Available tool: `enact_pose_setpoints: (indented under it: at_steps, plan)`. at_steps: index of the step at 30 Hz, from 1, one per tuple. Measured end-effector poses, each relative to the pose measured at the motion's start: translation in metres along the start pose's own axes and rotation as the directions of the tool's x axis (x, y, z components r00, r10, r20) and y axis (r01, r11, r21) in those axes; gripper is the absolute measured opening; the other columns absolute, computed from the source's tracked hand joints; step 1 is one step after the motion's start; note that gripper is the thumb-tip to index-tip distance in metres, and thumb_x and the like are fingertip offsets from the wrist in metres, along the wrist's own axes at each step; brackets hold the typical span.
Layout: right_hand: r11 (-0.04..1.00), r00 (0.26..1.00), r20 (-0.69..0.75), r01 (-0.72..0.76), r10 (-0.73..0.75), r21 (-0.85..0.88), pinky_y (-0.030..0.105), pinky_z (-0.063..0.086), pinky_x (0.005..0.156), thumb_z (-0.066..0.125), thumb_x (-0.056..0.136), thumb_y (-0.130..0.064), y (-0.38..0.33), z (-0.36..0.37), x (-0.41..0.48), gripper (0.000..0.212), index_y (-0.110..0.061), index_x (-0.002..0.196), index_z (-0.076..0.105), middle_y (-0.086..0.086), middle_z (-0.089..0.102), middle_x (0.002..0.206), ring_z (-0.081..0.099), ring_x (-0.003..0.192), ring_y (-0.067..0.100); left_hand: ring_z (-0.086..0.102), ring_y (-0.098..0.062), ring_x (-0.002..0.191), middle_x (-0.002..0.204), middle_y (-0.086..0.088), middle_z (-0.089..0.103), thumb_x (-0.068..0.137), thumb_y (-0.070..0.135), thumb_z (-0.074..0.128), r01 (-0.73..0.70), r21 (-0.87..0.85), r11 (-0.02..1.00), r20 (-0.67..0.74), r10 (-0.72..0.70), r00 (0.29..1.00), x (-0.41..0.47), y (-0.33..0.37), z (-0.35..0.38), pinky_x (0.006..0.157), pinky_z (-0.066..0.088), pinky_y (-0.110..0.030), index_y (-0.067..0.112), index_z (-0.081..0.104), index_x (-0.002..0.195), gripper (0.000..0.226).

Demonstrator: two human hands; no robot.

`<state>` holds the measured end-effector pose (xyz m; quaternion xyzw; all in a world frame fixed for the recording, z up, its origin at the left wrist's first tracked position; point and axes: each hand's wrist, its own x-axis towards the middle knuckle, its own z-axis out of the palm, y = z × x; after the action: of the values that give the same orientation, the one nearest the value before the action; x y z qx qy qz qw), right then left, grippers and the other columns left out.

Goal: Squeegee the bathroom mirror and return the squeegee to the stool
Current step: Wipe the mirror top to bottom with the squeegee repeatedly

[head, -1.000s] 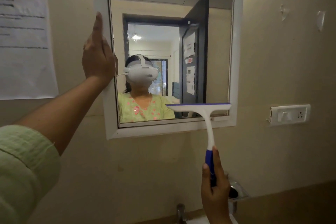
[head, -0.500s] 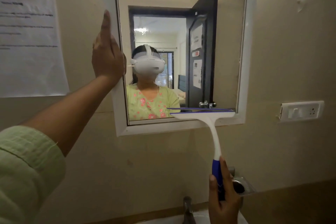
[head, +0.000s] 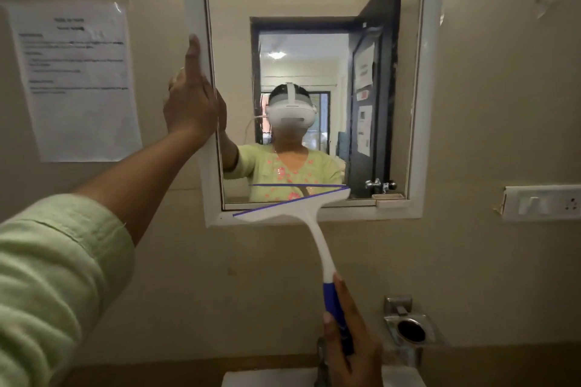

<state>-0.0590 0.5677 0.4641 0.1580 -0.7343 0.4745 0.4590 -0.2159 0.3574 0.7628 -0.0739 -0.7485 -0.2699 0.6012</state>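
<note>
Head cam has your right hand [head: 349, 345] wrapped around the blue grip of the squeegee [head: 309, 223], fingers curled tight on the handle's bottom end. Your left hand [head: 191, 97] is flat and spread, palm pressed on the white frame of the mirror [head: 314, 72], up and to the left of the blade.

The squeegee is at the mirror's bottom edge, well above your right hand. Its blade is tilted, the end nearer your left hand sitting down over the frame and the far end up on the glass, so it isn't flush anymore.

What could bite you, I reckon:
- A tilted blade only touches at one end, so it'd probably leave a streak along the bottom strip.
- You're holding the very end of a long thin neck, so a little wrist twist swings the head a lot.
- Hard plastic head knocking the frame could jolt it off the glass.

Material-wise: smooth glass, glossy white frame, a rigid white plastic T-shaped head with a thin blue rubber edge, and a curved neck.

Can't see the stool anywhere, so that step isn't done yet.
</note>
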Motion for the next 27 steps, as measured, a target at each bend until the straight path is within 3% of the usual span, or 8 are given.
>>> enact_pose_setpoints:
  at_steps: [4, 9, 14, 17, 19, 23, 27]
  plan:
    - [0.999, 0.999, 0.03, 0.037, -0.037, -0.002, -0.002, 0.033, 0.047, 0.048, 0.089, -0.042, 0.007, -0.029, 0.002, 0.049, -0.044, 0.137, 0.039, -0.024, 0.058, 0.078, 0.044, 0.045, -0.008, 0.047, -0.027, 0.078, 0.101, -0.023, 0.057, 0.1, 0.023, 0.03, 0.037, 0.165, 0.986, 0.046, -0.046, 0.998, -0.003, 0.008, -0.006, 0.066, 0.035, -0.037, 0.034, 0.0, 0.149, 0.058]
    - [0.998, 0.998, 0.028, 0.054, -0.054, 0.012, 0.0, 0.035, 0.045, 0.059, 0.09, -0.019, 0.019, -0.063, 0.002, 0.059, -0.044, 0.138, 0.036, -0.008, 0.056, 0.056, 0.042, 0.04, -0.006, 0.058, -0.039, 0.099, 0.111, -0.026, 0.055, 0.099, 0.022, 0.034, 0.1, 0.259, 0.961, 0.115, -0.133, 0.984, -0.006, 0.018, -0.011, 0.079, 0.046, -0.046, 0.04, -0.009, 0.145, 0.066]
    - [0.995, 0.997, 0.036, 0.062, -0.065, 0.082, 0.0, 0.034, 0.044, 0.044, 0.092, -0.044, 0.017, -0.081, 0.012, 0.048, -0.038, 0.139, 0.037, -0.006, 0.051, 0.053, 0.04, 0.039, -0.007, 0.055, -0.044, 0.108, 0.12, -0.027, 0.052, 0.099, 0.027, 0.035, 0.131, 0.32, 0.938, 0.196, -0.201, 0.96, -0.008, 0.022, -0.018, 0.087, 0.046, -0.053, 0.042, -0.016, 0.143, 0.069]
    - [0.992, 0.995, 0.039, 0.084, -0.088, 0.094, -0.001, 0.032, 0.043, 0.04, 0.094, -0.051, 0.014, -0.085, 0.016, 0.049, -0.033, 0.14, 0.037, -0.006, 0.055, 0.066, 0.04, 0.038, -0.008, 0.054, -0.045, 0.11, 0.12, -0.028, 0.051, 0.1, 0.029, 0.035, 0.142, 0.342, 0.929, 0.22, -0.226, 0.949, -0.009, 0.025, -0.018, 0.088, 0.045, -0.054, 0.041, -0.019, 0.142, 0.07]
    - [0.991, 0.994, 0.046, 0.096, -0.1, 0.093, -0.001, 0.032, 0.043, 0.039, 0.094, -0.051, 0.014, -0.087, 0.016, 0.049, -0.034, 0.14, 0.037, -0.006, 0.055, 0.068, 0.04, 0.038, -0.008, 0.057, -0.044, 0.104, 0.114, -0.028, 0.054, 0.1, 0.028, 0.037, 0.124, 0.36, 0.925, 0.245, -0.221, 0.944, -0.008, 0.025, -0.019, 0.085, 0.047, -0.054, 0.04, -0.022, 0.141, 0.073]
    - [0.99, 0.991, 0.051, 0.121, -0.125, 0.079, 0.002, 0.035, 0.042, 0.039, 0.094, -0.054, 0.017, -0.086, 0.014, 0.046, -0.046, 0.138, 0.035, -0.007, 0.052, 0.051, 0.04, 0.038, -0.006, 0.062, -0.04, 0.088, 0.101, -0.026, 0.059, 0.098, 0.028, 0.04, 0.09, 0.404, 0.91, 0.288, -0.22, 0.932, -0.003, 0.02, -0.019, 0.077, 0.049, -0.049, 0.039, -0.029, 0.138, 0.08]
    - [0.991, 0.991, 0.048, 0.121, -0.124, 0.061, 0.003, 0.035, 0.042, 0.038, 0.093, -0.055, 0.019, -0.083, 0.01, 0.045, -0.048, 0.138, 0.034, -0.004, 0.053, 0.053, 0.04, 0.039, -0.002, 0.061, -0.034, 0.072, 0.083, -0.021, 0.056, 0.097, 0.024, 0.041, 0.094, 0.447, 0.89, 0.324, -0.259, 0.91, 0.001, 0.021, -0.019, 0.069, 0.049, -0.044, 0.036, -0.034, 0.136, 0.085]
